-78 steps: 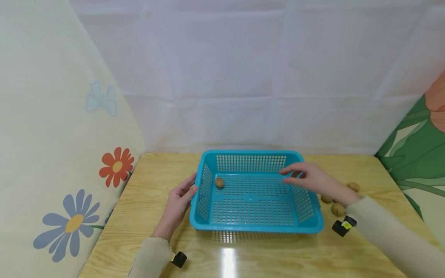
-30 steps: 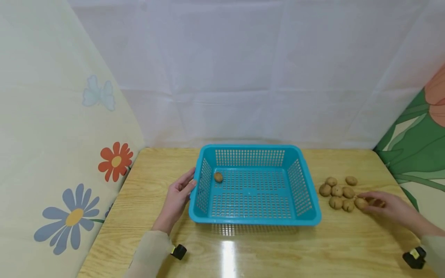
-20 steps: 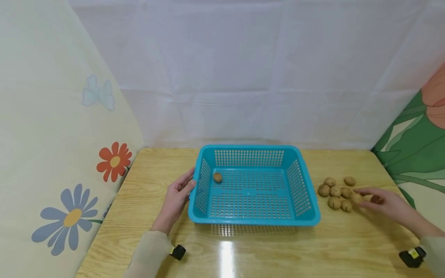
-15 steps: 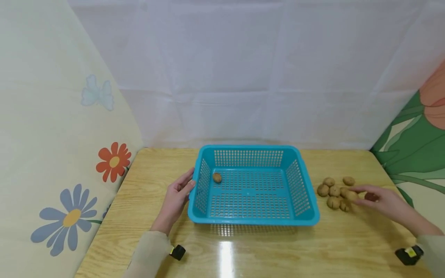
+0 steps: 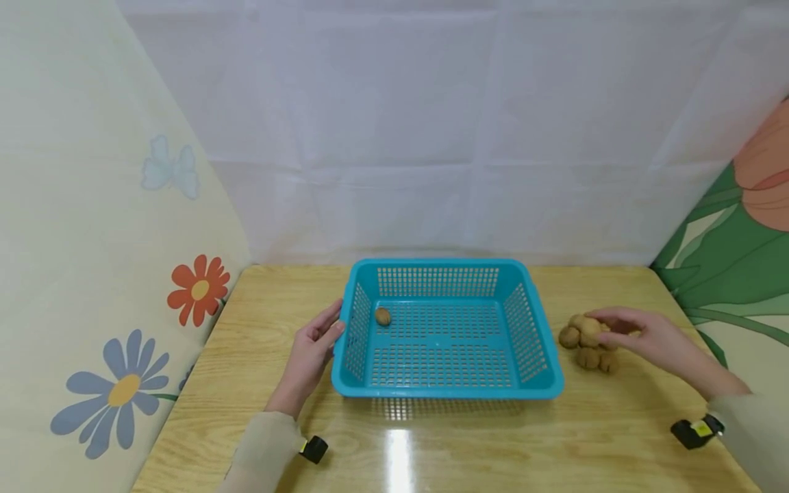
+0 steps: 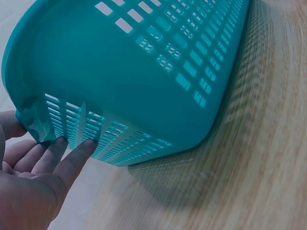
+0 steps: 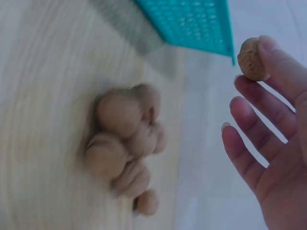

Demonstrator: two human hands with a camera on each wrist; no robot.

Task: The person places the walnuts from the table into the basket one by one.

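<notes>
A blue plastic basket (image 5: 446, 393) with slotted walls stands on the table, and one walnut (image 5: 383, 316) lies inside near its left wall. My left hand (image 5: 312, 348) holds the basket's left end. In the left wrist view the thumb is at the rim and the fingers (image 6: 76, 160) lie against the slotted outer wall. To the right of the basket, my right hand (image 5: 653, 342) pinches a walnut (image 7: 251, 60) between thumb and fingertips, raised above a cluster of several walnuts (image 7: 120, 112). The other right fingers are spread loosely. In the head view this hand partly hides the cluster.
The wooden table (image 5: 481, 445) ends at a white cloth backdrop (image 5: 394, 137) close behind the basket. Flower-patterned panels (image 5: 111, 226) rise at both sides. A black wrist camera (image 5: 696, 431) sits on the right wrist, and another camera (image 5: 314, 449) on the left.
The right hand left the basket, came down at the walnuts and took one. It has since moved left and up with it over the cluster. The left hand has stayed on the basket.
</notes>
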